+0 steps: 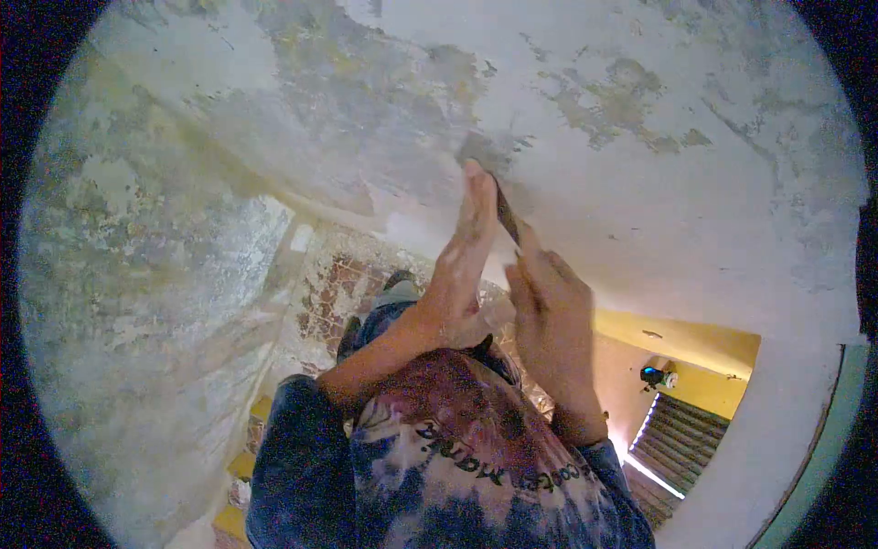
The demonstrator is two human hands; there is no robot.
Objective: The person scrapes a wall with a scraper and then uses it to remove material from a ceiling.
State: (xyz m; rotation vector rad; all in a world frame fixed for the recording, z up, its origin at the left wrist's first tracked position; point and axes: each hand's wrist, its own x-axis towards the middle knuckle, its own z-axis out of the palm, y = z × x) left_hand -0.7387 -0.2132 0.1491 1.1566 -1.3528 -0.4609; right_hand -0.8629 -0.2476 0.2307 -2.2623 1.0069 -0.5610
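My right hand (553, 306) is closed around the handle of a scraper (505, 209), whose narrow dark blade points up toward the wall (585, 192). Alongside the blade, my left hand (465, 242) has its fingers stretched out together, fingertips close to the blade's end. The handle is mostly hidden within the right hand. Around the blade tip the wall has a grey patch (480, 146), with flaking white paint and bare, stained areas beyond it.
Paint chips cover the reddish tiled floor (343, 297) below. Another worn wall (155, 302) meets this one at the left. Yellow-edged pieces (240, 467) show at lower left. To the right, an opening shows a yellow wall (722, 357) and a slatted shutter (681, 444).
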